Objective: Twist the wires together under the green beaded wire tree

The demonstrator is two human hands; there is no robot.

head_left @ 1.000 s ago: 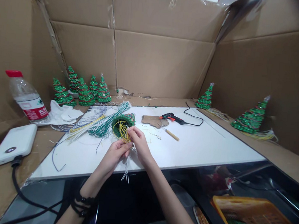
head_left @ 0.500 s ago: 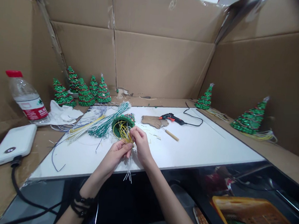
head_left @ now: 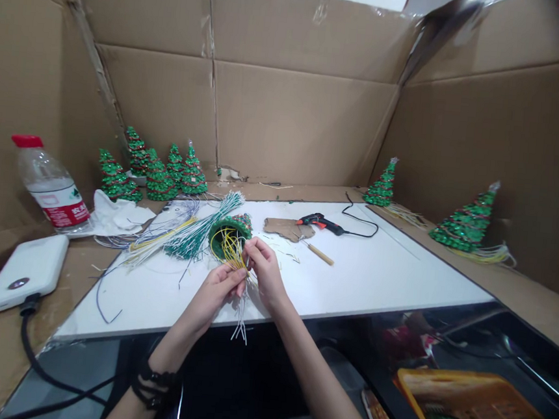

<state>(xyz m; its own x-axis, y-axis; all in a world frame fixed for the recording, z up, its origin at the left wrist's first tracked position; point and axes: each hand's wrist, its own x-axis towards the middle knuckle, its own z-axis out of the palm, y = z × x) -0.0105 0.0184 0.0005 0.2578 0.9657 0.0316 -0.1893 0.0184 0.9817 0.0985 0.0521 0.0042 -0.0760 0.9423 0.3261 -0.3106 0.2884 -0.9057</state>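
Tree: The small green tree (head_left: 241, 220) lay on its side on the white counter (head_left: 402, 266), near the frame's centre.
Direction: Its hollow base faced me, toward lower left; the foreshortened long axis ran toward upper right.
Wires: Yellow and white wires (head_left: 234, 256) spilled downward from the opening.
Left hand (head_left: 214, 292): Fingers pinched the wires.
Right hand (head_left: 266, 275): Fingers closed, seemingly on strands beside the opening.
Handling: I judged the tree light, stiff, its beading fragile; the wires springy, best gripped below the opening.
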